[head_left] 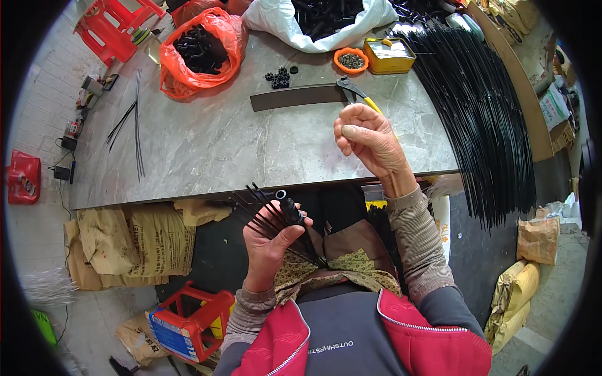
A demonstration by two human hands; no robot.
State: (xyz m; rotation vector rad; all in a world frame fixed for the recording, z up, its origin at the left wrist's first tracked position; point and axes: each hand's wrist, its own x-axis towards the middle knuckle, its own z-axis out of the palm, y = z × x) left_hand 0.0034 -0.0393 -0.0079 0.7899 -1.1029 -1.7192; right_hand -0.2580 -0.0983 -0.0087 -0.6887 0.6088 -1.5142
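Observation:
Close to my body, my left hand is closed around a short black tube-shaped fitting with an open round end facing up. Several thin black rods fan out from the same grip. Over the table's front part I hold up my right hand, its fingers curled in and the thumb against them. Whether something small is inside those fingers cannot be made out. Just beyond it lie pliers with yellow handles, partly hidden by the hand, across the end of a flat dark strip.
On the grey table stand a red bag and a white sack of black parts, an orange bowl of small pieces and a yellow tin. Long black rods overhang the right edge. A red stool is below left.

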